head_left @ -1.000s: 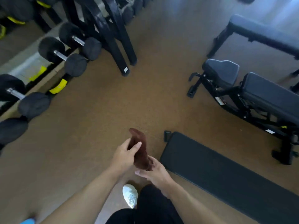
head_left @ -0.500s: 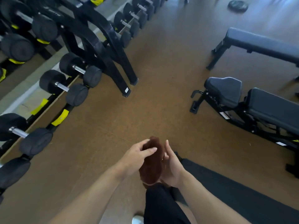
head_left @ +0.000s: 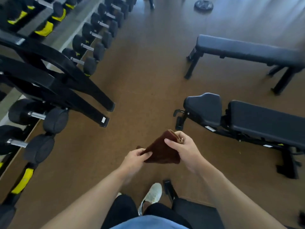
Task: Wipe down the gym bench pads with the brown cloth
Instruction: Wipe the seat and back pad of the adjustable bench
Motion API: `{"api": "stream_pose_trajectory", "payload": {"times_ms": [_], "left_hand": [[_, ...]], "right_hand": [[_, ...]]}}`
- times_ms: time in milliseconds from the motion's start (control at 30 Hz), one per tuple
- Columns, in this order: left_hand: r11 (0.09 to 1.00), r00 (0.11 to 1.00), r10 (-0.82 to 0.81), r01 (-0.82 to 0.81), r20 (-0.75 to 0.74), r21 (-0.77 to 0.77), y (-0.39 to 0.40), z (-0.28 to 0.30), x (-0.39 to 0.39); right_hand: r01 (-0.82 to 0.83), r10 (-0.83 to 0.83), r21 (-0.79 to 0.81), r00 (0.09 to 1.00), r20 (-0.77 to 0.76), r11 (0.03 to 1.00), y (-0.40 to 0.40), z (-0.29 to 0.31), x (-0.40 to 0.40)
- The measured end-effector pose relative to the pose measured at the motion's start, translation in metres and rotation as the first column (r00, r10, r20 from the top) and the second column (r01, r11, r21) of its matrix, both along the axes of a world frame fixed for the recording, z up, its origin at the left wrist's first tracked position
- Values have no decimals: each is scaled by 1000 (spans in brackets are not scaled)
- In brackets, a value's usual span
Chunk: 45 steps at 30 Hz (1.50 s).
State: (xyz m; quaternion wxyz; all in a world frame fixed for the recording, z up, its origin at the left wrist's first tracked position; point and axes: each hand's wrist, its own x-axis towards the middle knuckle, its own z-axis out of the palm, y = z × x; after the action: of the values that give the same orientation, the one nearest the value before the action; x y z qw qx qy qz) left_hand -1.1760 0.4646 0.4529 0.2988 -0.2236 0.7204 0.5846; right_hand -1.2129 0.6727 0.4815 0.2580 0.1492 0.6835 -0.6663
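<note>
Both hands grip the brown cloth [head_left: 162,150] in mid-air over the floor [head_left: 145,76]: the left hand [head_left: 134,160] pinches its lower-left corner, the right hand [head_left: 183,148] curls around its upper-right edge. Half a second earlier the cloth hung bunched between the palms; it is now pulled out between the hands, which have moved apart. Its long axis runs diagonally, from lower left up to upper right, toward the adjustable bench [head_left: 247,123]. That bench's seat pad sits just beyond the right hand, apart from the cloth. A flat bench [head_left: 247,50] stands farther off, and a third bench's dark end [head_left: 194,212] lies beside the person's white shoe [head_left: 152,195]. Open floor runs ahead between the dumbbell rack [head_left: 54,75] on the left and the benches on the right.
</note>
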Motion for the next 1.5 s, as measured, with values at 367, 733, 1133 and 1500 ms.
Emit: {"api": "stream_pose_trajectory", "payload": {"times_ms": [367,733,1133,1500], "left_hand": [[710,777,53,-471,627,523,75,-48,-140],[841,845,-215,-95,490,533,128,-64,-354],[671,762,-475,-10,440,741,222,-50,-455],[874,803,-197,-116,563,473,342,-135,-464]], "right_hand": [[66,-29,176,979,-204,982,16,54,-100],[-268,252,182,962,107,946,71,53,-233],[322,-349,353,937,12,879,193,-7,-378],[73,-146,186,897,417,980,344,-149,-400]]}}
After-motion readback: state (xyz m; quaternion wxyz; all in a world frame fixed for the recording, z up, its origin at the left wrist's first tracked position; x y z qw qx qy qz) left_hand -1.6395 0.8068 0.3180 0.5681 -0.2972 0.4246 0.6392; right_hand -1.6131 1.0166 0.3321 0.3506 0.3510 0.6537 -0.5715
